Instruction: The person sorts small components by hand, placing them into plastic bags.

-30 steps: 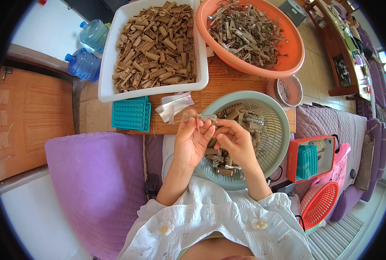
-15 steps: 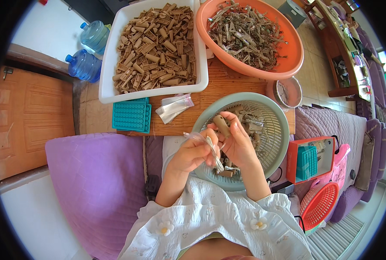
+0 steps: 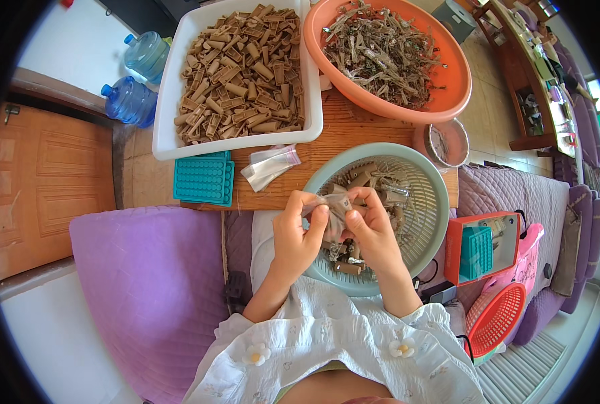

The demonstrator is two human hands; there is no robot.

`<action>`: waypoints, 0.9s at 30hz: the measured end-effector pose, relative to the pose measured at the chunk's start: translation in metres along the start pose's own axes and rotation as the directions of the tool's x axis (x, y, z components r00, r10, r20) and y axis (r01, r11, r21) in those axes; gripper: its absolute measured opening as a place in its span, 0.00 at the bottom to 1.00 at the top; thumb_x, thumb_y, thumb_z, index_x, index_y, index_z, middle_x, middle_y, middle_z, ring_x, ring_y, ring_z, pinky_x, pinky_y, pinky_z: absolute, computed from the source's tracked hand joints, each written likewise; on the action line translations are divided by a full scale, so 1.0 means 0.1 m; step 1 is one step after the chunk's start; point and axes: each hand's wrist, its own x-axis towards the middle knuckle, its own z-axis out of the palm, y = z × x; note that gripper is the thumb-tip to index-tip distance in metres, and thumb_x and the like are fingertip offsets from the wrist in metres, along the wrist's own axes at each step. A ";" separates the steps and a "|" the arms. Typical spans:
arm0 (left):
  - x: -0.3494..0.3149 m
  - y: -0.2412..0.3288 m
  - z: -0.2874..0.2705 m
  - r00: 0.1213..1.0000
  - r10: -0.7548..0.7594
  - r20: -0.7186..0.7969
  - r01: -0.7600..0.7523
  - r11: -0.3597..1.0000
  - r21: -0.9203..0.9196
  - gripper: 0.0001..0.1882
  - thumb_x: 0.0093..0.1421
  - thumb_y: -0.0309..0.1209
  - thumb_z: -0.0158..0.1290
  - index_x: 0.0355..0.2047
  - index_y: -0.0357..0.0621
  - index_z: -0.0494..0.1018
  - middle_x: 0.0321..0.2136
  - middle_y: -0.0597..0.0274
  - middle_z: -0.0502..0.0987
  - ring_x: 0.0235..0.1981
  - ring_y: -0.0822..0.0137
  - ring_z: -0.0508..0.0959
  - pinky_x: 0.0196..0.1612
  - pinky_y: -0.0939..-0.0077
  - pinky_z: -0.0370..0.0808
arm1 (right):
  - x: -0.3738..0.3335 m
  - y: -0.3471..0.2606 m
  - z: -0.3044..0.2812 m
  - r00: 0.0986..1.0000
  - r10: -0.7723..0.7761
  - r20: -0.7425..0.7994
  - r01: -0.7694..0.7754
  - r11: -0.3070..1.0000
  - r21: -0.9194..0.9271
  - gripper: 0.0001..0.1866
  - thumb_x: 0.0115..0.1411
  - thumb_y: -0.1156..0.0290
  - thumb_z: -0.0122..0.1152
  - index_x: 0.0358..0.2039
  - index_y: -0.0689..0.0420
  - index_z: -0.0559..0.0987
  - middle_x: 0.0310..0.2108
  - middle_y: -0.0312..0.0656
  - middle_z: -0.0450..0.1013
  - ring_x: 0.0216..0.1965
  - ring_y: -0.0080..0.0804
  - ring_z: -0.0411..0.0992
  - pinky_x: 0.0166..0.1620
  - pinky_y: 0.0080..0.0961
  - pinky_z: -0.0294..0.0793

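Over the grey-green colander, my two hands meet at a small clear plastic bag. My left hand is closed, pinching the bag's left side between thumb and fingers. The bag's right side is in my closed right hand, together with a tan plastic piece. That piece lies against or in the bag; fingers and film hide which. Below my hands, the colander holds loose tan pieces and several bagged ones.
A white tub heaped with tan half-round pieces and an orange basin of small film-wrapped parts stand beyond. Flat clear bags and teal trays lie on the wooden table. At right sit a red box and red basket.
The tan piece in my right hand and the bag in my left have come together. My left hand has turned upward, and the crumpled bag is spread between both hands.
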 end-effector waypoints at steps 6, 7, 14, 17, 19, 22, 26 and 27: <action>0.04 0.01 -0.06 0.991 -0.132 -0.014 0.128 0.978 -0.163 0.10 0.53 0.29 0.53 0.34 0.39 0.67 0.22 0.59 0.76 0.24 0.75 0.75 0.27 0.83 0.69 | 0.07 0.02 -0.09 0.991 -0.005 -0.133 0.035 0.974 0.222 0.14 0.58 0.76 0.47 0.46 0.60 0.65 0.32 0.35 0.69 0.28 0.17 0.67 0.34 0.14 0.70; 0.06 0.01 -0.09 0.991 -0.133 -0.015 0.128 0.978 -0.164 0.10 0.53 0.29 0.53 0.34 0.39 0.67 0.22 0.59 0.76 0.24 0.75 0.75 0.27 0.83 0.69 | 0.08 0.02 -0.16 0.991 -0.001 -0.136 0.039 0.961 0.273 0.16 0.57 0.77 0.48 0.47 0.60 0.66 0.32 0.36 0.70 0.28 0.18 0.68 0.35 0.15 0.71; 0.08 0.03 -0.23 0.986 -0.167 -0.020 0.166 0.985 -0.055 0.14 0.48 0.26 0.57 0.36 0.39 0.68 0.21 0.60 0.77 0.23 0.79 0.74 0.26 0.87 0.68 | -0.02 -0.28 -0.24 0.958 -0.170 -0.230 0.200 0.973 0.115 0.17 0.56 0.78 0.50 0.47 0.62 0.65 0.38 0.41 0.69 0.32 0.22 0.70 0.39 0.17 0.72; 0.08 0.00 -0.20 0.996 -0.091 -0.023 0.092 0.996 0.015 0.16 0.47 0.26 0.58 0.36 0.39 0.68 0.21 0.61 0.77 0.22 0.78 0.74 0.24 0.87 0.67 | -0.10 -0.40 -0.11 0.914 -0.326 -0.243 0.291 0.942 -0.167 0.18 0.54 0.79 0.52 0.46 0.64 0.65 0.38 0.42 0.69 0.35 0.23 0.70 0.40 0.17 0.71; 0.06 0.02 -0.19 0.998 -0.059 -0.022 0.060 0.997 0.047 0.16 0.46 0.26 0.59 0.36 0.40 0.69 0.20 0.61 0.77 0.22 0.78 0.74 0.23 0.87 0.67 | -0.12 -0.40 -0.04 0.860 -0.448 -0.246 0.330 0.854 -0.401 0.18 0.51 0.80 0.56 0.44 0.63 0.68 0.37 0.42 0.71 0.35 0.24 0.70 0.39 0.16 0.69; 0.04 0.09 -0.21 0.997 -0.077 0.023 0.076 0.997 0.022 0.16 0.45 0.26 0.59 0.35 0.42 0.69 0.20 0.61 0.77 0.21 0.78 0.75 0.22 0.86 0.67 | -0.11 -0.48 0.04 0.834 -0.539 -0.117 0.335 0.664 -0.669 0.18 0.49 0.80 0.58 0.42 0.62 0.70 0.34 0.43 0.73 0.34 0.24 0.71 0.37 0.16 0.69; 0.02 0.15 -0.23 0.992 -0.077 0.101 0.068 0.993 0.097 0.17 0.44 0.26 0.59 0.37 0.44 0.69 0.21 0.62 0.77 0.22 0.76 0.76 0.21 0.85 0.67 | -0.09 -0.57 0.11 0.843 -0.536 -0.046 0.304 0.545 -0.781 0.18 0.47 0.79 0.58 0.41 0.61 0.70 0.31 0.45 0.73 0.31 0.29 0.73 0.33 0.18 0.70; 0.02 0.16 -0.23 0.991 -0.050 0.122 0.035 0.991 0.128 0.18 0.44 0.26 0.58 0.38 0.45 0.69 0.22 0.61 0.77 0.22 0.74 0.76 0.21 0.85 0.68 | -0.10 -0.60 0.12 0.843 -0.536 -0.045 0.304 0.545 -0.782 0.18 0.47 0.79 0.58 0.41 0.61 0.70 0.31 0.45 0.73 0.31 0.29 0.73 0.33 0.18 0.70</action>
